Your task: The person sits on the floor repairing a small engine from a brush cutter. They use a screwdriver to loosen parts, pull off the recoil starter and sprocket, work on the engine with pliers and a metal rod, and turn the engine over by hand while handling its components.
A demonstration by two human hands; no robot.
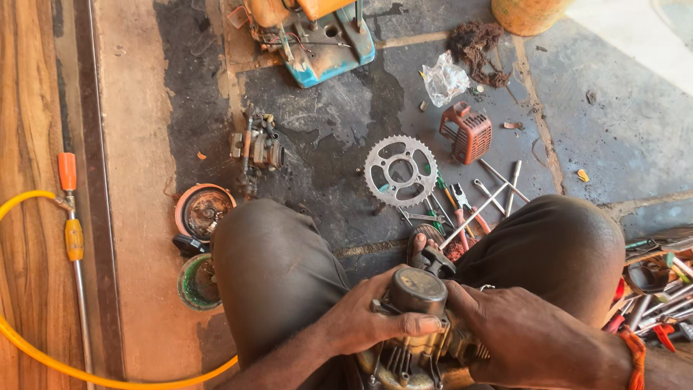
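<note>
The left hand (364,318) is clasped around the left side of a small grimy grey metal engine block with cooling fins (415,328), its thumb laid across the front of the round cap. The right hand (516,328) grips the right side of the same block, fingers curled over the fins. The block sits at the lower centre of the frame, between the person's knees.

Just above it, on the dark stained floor, lies a scatter of spanners and screwdrivers (469,202). A silver toothed chain sprocket (401,171) lies flat beside them. An orange slotted plastic cover (468,133) stands further up, right of centre. A yellow hose (43,347) loops along the left edge.
</note>
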